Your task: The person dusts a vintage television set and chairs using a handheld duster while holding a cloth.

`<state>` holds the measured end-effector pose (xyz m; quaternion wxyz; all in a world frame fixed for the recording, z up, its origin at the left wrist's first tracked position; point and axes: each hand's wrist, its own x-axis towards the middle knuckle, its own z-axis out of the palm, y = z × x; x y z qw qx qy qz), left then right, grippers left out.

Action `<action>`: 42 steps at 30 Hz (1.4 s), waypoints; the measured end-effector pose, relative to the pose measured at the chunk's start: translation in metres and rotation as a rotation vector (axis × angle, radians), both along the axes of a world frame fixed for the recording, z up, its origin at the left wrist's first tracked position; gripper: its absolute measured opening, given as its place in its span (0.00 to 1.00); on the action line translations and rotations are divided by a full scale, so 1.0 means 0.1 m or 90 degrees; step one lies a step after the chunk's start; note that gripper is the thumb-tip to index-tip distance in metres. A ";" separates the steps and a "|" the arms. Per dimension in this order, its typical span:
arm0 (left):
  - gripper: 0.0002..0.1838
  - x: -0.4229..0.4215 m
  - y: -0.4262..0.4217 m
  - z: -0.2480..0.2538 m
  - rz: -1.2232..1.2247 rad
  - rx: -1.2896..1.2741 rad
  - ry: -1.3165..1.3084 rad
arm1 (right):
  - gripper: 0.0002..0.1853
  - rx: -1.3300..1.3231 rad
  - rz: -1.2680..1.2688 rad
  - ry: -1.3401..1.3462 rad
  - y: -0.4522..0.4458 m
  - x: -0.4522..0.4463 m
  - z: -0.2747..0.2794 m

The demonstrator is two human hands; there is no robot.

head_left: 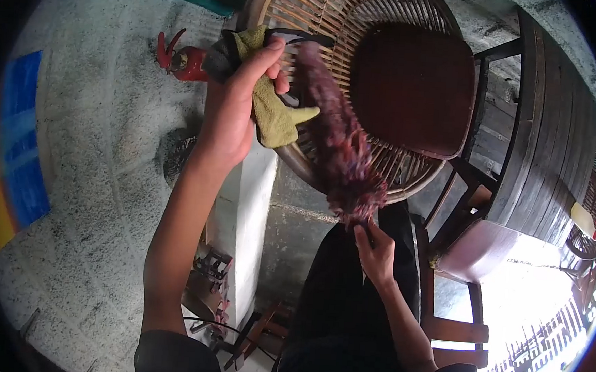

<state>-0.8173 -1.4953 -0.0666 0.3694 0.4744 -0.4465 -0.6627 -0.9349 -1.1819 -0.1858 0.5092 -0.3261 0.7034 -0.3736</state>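
Note:
My right hand (pixel 377 256) grips the handle end of a reddish-purple feather duster (pixel 339 124). The duster slants up and left, its fluffy part blurred by motion, across a round rattan chair (pixel 315 13). Bunched in my raised left hand (pixel 241 114) is a yellow-green and grey cloth (pixel 275 120), with a corner sticking out toward the duster. The left fingers close round the cloth beside the chair's left rim. On the chair lies a dark red-brown seat cushion (pixel 413 91).
A red fire extinguisher (pixel 191 63) stands by the rough grey wall (pixel 110 140) on the left. A blue and yellow picture (pixel 24 149) hangs there. To the right are a dark slatted wooden table (pixel 554 133) and a wooden chair frame (pixel 456 330).

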 end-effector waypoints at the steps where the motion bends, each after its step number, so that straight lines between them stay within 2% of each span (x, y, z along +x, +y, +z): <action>1: 0.08 0.01 0.00 -0.02 -0.003 -0.002 -0.002 | 0.28 0.114 -0.046 -0.113 -0.06 -0.04 0.06; 2: 0.08 0.02 0.00 -0.04 -0.007 -0.003 -0.004 | 0.28 0.229 -0.092 -0.226 -0.08 -0.06 0.09; 4: 0.08 0.01 0.02 -0.03 -0.001 0.004 -0.015 | 0.27 0.256 -0.101 -0.255 0.00 -0.09 -0.03; 6: 0.08 0.00 0.05 -0.07 0.009 0.011 -0.025 | 0.27 0.137 -0.064 -0.141 0.05 -0.10 -0.19; 10: 0.08 0.00 0.00 -0.13 -0.014 0.003 -0.038 | 0.27 0.160 -0.080 -0.122 -0.02 -0.13 -0.23; 13: 0.08 -0.06 -0.02 -0.12 -0.031 0.004 -0.058 | 0.26 0.203 -0.079 -0.216 -0.01 -0.15 -0.19; 15: 0.08 -0.08 -0.04 -0.14 -0.031 0.000 -0.071 | 0.25 0.079 -0.065 -0.131 0.03 -0.12 -0.25; 23: 0.07 -0.22 -0.07 -0.22 -0.019 0.004 -0.045 | 0.24 0.080 -0.030 -0.066 -0.05 -0.13 -0.06; 25: 0.07 -0.27 -0.05 -0.26 -0.015 0.013 -0.041 | 0.24 0.096 -0.033 -0.028 -0.09 -0.17 -0.17; 30: 0.06 -0.35 0.01 -0.42 -0.029 -0.006 -0.046 | 0.24 0.132 -0.063 -0.085 -0.15 -0.37 -0.77; 31: 0.06 -0.37 0.01 -0.47 -0.023 0.002 -0.038 | 0.23 0.127 -0.049 0.012 -0.21 -0.40 -0.81; 32: 0.06 -0.41 0.01 -0.49 -0.025 0.002 -0.039 | 0.23 0.126 -0.050 0.011 -0.25 -0.44 -0.81; 33: 0.05 -0.45 0.02 -0.51 -0.030 -0.005 -0.042 | 0.22 0.189 -0.087 -0.126 -0.32 -0.49 -0.72; 35: 0.06 -0.48 0.02 -0.59 -0.038 0.004 -0.050 | 0.19 0.224 -0.134 -0.290 -0.39 -0.51 -0.71; 36: 0.06 -0.50 0.01 -0.62 -0.041 0.005 -0.051 | 0.19 0.225 -0.137 -0.292 -0.35 -0.48 -0.85; 39: 0.07 -0.60 -0.04 -0.73 -0.043 0.011 -0.049 | 0.18 0.111 -0.123 -0.143 -0.34 -0.41 -1.14; 42: 0.07 -0.67 -0.10 -0.83 -0.064 0.012 -0.056 | 0.18 0.182 -0.141 -0.189 -0.44 -0.46 -1.06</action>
